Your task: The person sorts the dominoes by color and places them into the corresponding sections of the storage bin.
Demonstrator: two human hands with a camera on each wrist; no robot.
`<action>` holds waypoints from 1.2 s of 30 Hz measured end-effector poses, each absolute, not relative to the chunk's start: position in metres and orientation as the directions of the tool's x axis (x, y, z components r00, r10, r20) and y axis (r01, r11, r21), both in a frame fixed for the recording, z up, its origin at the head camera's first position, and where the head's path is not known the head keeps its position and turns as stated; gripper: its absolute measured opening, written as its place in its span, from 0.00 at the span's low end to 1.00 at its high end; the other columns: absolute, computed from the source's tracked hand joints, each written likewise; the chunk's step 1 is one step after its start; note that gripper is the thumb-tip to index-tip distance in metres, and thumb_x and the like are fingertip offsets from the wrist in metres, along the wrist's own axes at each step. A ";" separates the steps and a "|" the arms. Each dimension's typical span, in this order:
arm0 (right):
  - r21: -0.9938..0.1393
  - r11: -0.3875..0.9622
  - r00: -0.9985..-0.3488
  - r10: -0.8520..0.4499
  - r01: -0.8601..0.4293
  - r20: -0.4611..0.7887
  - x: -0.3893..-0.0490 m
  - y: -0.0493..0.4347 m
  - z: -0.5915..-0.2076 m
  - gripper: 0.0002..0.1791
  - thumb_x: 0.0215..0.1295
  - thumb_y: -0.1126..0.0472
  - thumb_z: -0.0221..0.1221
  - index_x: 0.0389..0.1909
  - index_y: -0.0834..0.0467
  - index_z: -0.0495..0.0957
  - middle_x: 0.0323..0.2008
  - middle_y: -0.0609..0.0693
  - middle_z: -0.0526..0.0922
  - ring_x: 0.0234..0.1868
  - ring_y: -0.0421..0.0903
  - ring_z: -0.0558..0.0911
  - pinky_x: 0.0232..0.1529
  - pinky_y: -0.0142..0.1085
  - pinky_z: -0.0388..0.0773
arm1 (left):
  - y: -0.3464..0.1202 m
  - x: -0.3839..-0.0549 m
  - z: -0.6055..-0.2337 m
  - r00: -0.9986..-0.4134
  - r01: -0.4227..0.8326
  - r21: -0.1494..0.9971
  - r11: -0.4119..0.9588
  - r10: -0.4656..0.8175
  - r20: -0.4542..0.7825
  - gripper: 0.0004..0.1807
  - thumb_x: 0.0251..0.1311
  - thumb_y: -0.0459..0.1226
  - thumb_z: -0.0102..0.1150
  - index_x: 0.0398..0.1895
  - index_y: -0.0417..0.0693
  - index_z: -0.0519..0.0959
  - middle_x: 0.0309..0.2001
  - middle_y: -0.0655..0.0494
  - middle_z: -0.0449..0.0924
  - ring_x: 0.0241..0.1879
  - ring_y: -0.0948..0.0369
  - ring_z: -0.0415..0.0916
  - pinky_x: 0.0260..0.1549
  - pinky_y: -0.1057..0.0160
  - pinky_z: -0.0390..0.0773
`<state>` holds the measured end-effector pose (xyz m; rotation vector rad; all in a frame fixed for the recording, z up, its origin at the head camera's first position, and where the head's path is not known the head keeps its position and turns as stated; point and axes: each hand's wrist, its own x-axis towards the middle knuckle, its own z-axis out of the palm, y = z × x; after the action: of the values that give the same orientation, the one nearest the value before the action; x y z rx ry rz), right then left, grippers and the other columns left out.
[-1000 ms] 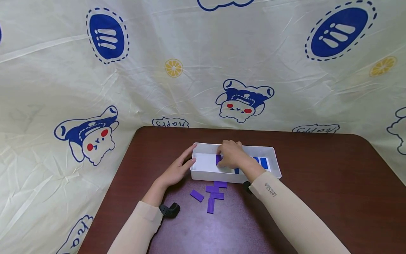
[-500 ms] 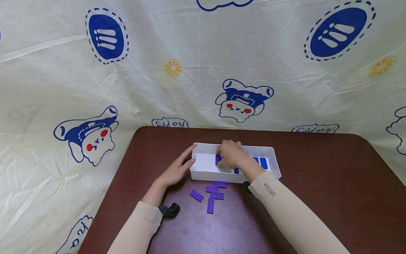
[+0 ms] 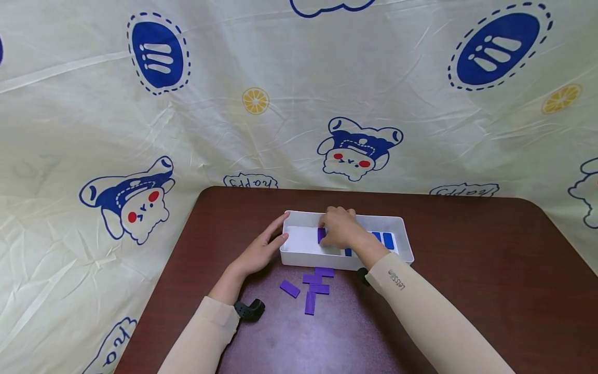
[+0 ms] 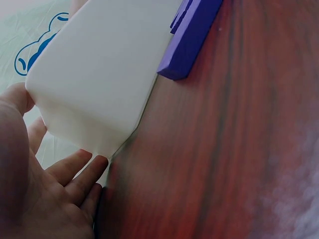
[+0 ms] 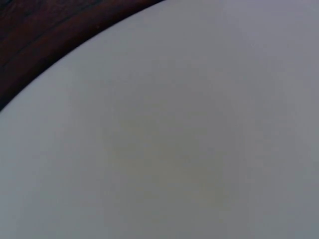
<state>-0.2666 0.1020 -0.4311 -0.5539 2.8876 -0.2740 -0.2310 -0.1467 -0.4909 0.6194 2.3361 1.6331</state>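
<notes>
In the head view a white rectangular box point(image 3: 306, 258) stands on the table. My left hand point(image 3: 258, 252) rests on its left end, thumb and fingers fairly straight; the left wrist view shows fingertips point(image 4: 85, 153) touching the box's end wall. Inside the box my right hand point(image 3: 342, 228) pinches a purple block point(image 3: 321, 235), with thumb and fingers at its two ends. Blue blocks point(image 3: 389, 240) lie in the box's right part, some hidden under the right hand. White wall surface fills most of the right wrist view, blurred, with no hand showing.
Several purple blocks point(image 3: 319, 289) lie loose on the dark wooden table point(image 3: 467, 249) in front of the box. One block point(image 4: 192, 40) lies close along its front wall. A printed white cloth point(image 3: 289, 145) hangs behind the table. Black straps point(image 3: 249, 310) sit at the wrists.
</notes>
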 end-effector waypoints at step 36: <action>-0.328 0.866 -0.895 -0.432 -0.377 -0.110 -0.263 0.111 -0.420 0.21 0.63 0.55 0.72 0.55 0.57 0.87 0.59 0.55 0.82 0.65 0.57 0.75 0.69 0.60 0.63 | -0.146 -0.231 -0.490 -0.882 0.233 0.930 0.285 0.465 0.078 0.33 0.81 0.45 0.46 0.84 0.66 0.50 0.82 0.45 0.53 0.80 0.44 0.54 0.75 0.37 0.59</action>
<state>-0.2634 0.1106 -0.4203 -0.6253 2.8591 -0.4476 -0.2311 -0.1457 -0.4904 0.6472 2.3435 1.6402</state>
